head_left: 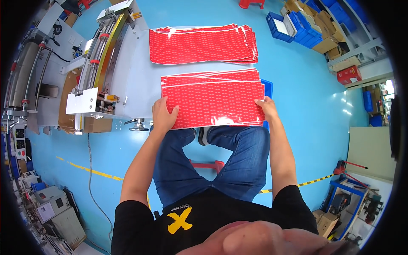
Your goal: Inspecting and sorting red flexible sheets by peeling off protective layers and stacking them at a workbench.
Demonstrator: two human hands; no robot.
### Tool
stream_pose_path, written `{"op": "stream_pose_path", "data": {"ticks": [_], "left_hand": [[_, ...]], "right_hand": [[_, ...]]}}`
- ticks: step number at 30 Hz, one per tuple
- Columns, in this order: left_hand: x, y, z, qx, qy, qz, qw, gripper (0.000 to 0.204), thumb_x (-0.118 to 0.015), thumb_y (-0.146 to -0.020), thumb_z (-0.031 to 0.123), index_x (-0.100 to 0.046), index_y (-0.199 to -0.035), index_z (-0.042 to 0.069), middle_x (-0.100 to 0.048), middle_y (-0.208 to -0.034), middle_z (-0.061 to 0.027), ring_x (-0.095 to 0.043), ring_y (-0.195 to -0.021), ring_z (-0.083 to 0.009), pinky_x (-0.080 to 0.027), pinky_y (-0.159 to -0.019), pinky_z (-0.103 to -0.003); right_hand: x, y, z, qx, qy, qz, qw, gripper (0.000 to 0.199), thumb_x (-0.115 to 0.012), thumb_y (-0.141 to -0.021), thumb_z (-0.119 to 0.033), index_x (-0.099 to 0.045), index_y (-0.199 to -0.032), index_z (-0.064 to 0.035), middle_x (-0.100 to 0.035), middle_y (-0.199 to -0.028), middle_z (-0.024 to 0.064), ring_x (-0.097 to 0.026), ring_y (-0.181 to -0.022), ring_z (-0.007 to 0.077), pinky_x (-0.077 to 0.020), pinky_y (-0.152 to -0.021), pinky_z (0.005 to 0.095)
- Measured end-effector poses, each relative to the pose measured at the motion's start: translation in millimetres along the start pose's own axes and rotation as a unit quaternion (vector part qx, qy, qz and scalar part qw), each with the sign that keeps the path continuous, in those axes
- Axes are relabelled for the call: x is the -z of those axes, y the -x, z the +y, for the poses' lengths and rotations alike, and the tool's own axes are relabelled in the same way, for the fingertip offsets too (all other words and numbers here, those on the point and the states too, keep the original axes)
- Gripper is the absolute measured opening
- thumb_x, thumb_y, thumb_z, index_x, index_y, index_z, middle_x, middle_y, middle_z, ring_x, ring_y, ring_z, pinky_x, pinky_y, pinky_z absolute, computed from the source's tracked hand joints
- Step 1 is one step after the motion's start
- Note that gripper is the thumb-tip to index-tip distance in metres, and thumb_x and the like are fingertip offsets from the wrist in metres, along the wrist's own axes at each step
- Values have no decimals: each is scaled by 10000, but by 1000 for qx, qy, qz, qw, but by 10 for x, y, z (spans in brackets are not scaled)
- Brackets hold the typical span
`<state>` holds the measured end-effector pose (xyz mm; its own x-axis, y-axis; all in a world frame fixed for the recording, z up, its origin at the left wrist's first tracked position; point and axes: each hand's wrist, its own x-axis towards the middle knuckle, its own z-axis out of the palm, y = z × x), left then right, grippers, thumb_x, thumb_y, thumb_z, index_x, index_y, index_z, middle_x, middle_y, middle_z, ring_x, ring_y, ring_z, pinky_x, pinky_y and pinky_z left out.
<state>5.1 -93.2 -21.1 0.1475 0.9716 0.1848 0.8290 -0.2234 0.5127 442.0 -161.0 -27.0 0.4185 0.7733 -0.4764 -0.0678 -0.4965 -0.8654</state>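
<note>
A near stack of red printed sheets [212, 100] with white edges lies in front of me, its near edge reaching over my knees. My left hand [164, 114] grips the stack's left edge, with the thumb on top; some fingers are hidden. At the right edge, my right hand [267, 108] pinches the sheets near the corner. Just beyond lies a second stack of similar red sheets [202, 44], slightly fanned at its right end, on the white machine table [136, 80].
A roller machine [100, 63] stands at the left of the table, with a metal handwheel [138, 124] near its front edge. Behind the near stack's right side, a blue bin [267, 87] shows. A red stool [208, 165] is beneath me. Blue crates [304, 29] sit at the far right.
</note>
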Motion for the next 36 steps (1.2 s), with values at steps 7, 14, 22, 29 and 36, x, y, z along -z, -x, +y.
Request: {"op": "stream_pose_path", "data": {"ticks": [7,14,22,29,36], "left_hand": [[235,393,55,145,53,-93,984,550,-758,-804,268,-526,-1208,-23,-592,-1163,-239,-571,-1097,-357,-463,-960,-433],[255,39,-74,280,385,-154,866,437,-713,-871,111,-521,-1233,-42,-700,-1072,-117,-685,-902,-167,-539,-796,-291],[501,-332,108,118,522,-132,835,334,-651,-890,-7,-584,-1216,11,-689,-1128,-75,-651,-1004,-156,-508,-902,-318],[640,-497,168,64,505,-110,854,304,-729,-834,12,-607,-1113,25,-696,-1007,-59,-647,-909,-121,-530,-814,-294],[1336,-677,495,-62,292,-180,937,296,-757,-812,97,-609,-1064,50,-697,-931,-91,-670,-873,-176,-530,-777,-320]], "right_hand": [[249,348,-119,-62,-126,-105,984,365,-692,-852,-20,-573,-1196,6,-688,-1109,147,-698,-942,235,-573,-862,371],[167,430,-188,16,-67,-117,991,440,-692,-814,49,-587,-1233,-37,-689,-1152,98,-675,-1002,206,-549,-912,369],[235,535,-433,201,-108,-72,971,418,-699,-800,38,-620,-1202,-48,-703,-1114,65,-660,-1018,182,-509,-942,352],[279,551,-591,243,-102,-60,963,323,-700,-801,28,-635,-1109,-47,-705,-1031,57,-652,-975,161,-496,-913,329],[347,960,-1272,343,265,-87,897,361,-749,-773,-47,-640,-1117,-35,-714,-992,111,-684,-916,219,-535,-846,346]]}}
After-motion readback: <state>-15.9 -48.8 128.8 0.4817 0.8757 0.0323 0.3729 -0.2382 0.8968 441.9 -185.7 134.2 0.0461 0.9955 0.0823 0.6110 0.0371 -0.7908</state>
